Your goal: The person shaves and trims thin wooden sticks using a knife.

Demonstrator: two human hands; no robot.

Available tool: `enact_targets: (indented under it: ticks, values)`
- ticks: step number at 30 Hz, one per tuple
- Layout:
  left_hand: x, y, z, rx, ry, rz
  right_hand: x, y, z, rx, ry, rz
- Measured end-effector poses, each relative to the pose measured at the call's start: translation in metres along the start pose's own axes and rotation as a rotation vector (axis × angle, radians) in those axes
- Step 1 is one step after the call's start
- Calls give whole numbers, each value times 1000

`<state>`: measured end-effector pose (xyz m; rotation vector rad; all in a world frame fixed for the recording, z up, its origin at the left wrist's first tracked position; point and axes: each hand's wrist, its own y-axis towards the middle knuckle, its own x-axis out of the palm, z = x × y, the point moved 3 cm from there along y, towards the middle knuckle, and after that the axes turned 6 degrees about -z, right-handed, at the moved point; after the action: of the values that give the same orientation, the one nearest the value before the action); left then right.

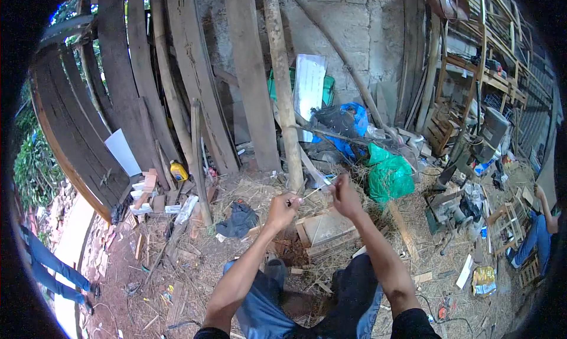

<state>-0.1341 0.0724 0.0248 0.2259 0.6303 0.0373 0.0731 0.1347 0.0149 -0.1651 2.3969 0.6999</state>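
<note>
A thin pale stick spans the gap between my two hands, in front of my knees. My left hand is closed, with the stick's lower end at its fingertips. Higher up and to the right, my right hand pinches around the other end. Something small and whitish shows by the right fingertips, too small to name. Below the hands, a wooden box-like piece rests on the straw-covered ground.
A green plastic bag lies right of my hands, and a dark cloth lies to the left. A wooden pole rises just ahead. A yellow bottle stands by the planks. People in jeans are at the far left and far right.
</note>
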Motion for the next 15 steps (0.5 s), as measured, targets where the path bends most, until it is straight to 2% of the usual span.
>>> enact_targets:
  ticks: [2,3,4,5,6,10,12,15]
  values:
    - [6,8,-19,30,-63,-28,5,-3,-2,-46,-30,14]
    - [12,14,-24,30,-73,-36,15,-6,-11,-16,-98,-105]
    - [19,21,-29,1,-240,-85,24,-10,-15,20,-167,-225]
    - [28,25,-34,-34,-406,-135,33,-10,-9,-65,-199,-236]
    - [32,27,-35,-43,-416,-144,34,-9,-4,-52,-203,-245]
    - [24,25,-26,6,-272,-48,29,8,10,-84,-110,-129]
    - [19,24,-24,8,-158,-18,11,17,21,79,-133,-51]
    - [18,24,-28,43,-102,36,24,16,29,59,-131,-118]
